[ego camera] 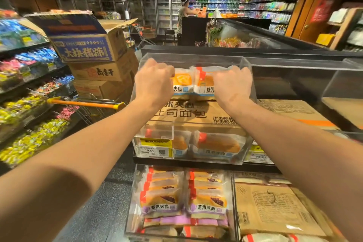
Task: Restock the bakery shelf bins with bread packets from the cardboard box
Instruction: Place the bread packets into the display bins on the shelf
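Observation:
Both my arms reach forward over the shelf. My left hand (154, 80) grips an orange and white bread packet (181, 83), and my right hand (232, 83) grips a second packet (203, 82) beside it. Both packets are held upright inside the clear top bin (198, 58). Under them lies a brown cardboard box (188, 114) with printed characters. The bin below (216, 161) holds a few similar packets behind a 19.90 price tag. Lower still, a bin (135, 202) is filled with several purple-labelled bread packets.
A shopping cart with an orange handle (86, 103) stands at the left, stacked with cardboard boxes (94, 45). Candy shelves (25, 88) line the far left. More flat boxes (275, 208) sit in bins at the right. A person (183, 13) stands at the drink shelves far back.

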A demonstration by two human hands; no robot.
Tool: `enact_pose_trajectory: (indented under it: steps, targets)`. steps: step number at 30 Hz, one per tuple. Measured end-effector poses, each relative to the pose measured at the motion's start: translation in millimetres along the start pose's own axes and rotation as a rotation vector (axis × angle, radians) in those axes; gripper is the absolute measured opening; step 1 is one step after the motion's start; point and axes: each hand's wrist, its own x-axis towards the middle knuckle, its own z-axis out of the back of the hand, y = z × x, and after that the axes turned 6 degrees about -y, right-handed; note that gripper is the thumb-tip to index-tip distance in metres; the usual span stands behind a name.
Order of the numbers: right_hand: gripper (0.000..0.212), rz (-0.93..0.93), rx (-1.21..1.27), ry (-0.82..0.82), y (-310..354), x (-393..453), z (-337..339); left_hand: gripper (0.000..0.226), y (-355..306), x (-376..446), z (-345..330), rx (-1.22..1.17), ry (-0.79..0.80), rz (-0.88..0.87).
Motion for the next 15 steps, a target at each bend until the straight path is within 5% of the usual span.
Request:
enact_pose_trajectory:
  steps: [6, 15]
  targets:
    - [0.025, 0.059, 0.071, -0.095, 0.9, -9.6, 9.6, 0.026, -7.2, -4.7, -13.4, -0.209, 0.375, 0.156]
    - [0.03, 0.034, 0.225, -0.001, 5.1, -12.2, 11.4, 0.046, -6.2, -3.8, -13.0, -0.204, 0.454, 0.201]
